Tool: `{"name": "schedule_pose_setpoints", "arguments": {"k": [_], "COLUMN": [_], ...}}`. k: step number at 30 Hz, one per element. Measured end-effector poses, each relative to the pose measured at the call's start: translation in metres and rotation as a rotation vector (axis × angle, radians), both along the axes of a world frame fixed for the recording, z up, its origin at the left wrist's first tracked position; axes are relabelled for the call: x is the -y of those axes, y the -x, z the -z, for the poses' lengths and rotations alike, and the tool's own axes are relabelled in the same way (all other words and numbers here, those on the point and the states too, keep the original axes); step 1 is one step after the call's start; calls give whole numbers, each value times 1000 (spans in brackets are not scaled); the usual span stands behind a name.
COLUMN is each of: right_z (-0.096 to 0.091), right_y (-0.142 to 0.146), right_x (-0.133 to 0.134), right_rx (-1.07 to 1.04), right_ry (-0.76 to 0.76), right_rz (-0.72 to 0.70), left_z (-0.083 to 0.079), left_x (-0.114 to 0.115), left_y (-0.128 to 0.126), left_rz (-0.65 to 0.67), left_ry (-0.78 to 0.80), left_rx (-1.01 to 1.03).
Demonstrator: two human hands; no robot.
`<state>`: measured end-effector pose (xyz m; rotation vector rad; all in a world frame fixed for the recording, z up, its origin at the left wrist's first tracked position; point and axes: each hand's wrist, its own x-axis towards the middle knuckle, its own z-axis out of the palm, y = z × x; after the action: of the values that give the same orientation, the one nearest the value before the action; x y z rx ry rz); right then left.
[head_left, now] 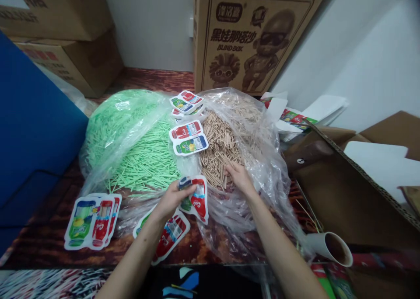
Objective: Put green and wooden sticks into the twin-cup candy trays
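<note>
My left hand (170, 199) is closed on a bottle-shaped packet (199, 199) with red cola and green soda artwork, thumb across its front. My right hand (240, 177) reaches into a heap of thin brown sticks (215, 152) in a clear plastic bag (271, 168), its fingertips pinched on some of them. Left of that heap, light green sticks (147, 161) fill another clear bag. Between the bags lie a similar packet (188, 137) and a small stack of packets (186, 102). Another packet (172, 233) is partly hidden under my left forearm.
Overlapping packets (92, 222) lie at the table's left front. A paper cup (323, 245) rests on its side at the right, beside an open cardboard box (331, 189). A large printed carton (252, 41) stands behind the bags. A blue panel (36, 128) borders the left.
</note>
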<state>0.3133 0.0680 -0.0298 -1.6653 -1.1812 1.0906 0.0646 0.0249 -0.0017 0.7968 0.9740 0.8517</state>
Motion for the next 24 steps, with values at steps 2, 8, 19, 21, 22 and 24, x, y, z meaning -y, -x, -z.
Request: {"name": "schedule_pose_setpoints", "arguments": {"k": [2,8,19,21,22,24], "right_z": [-3,-12,-13,-6,-2,8], "right_y": [-4,16,19,15,15,16], "right_x": [0,18,46,51,54,61], "right_rx": [-22,-267,-489,-304,-200,-18], "right_ry": [5,154,-17,-168,-214,-254], "right_rz": [-9,-220,-94,1,26,57], "left_z": [-4,-20,-6,-7,-8,-10], "left_x": [-12,-44,-25,-18,-13,-5], "left_y": [-7,-50,-42,-31,-26,-19], "left_rz": [-61,30,-89,-159,-168,-165], "left_ry": [-21,-259,-55,-15,12,67], "left_rx": [66,151,211,217,215,200]}}
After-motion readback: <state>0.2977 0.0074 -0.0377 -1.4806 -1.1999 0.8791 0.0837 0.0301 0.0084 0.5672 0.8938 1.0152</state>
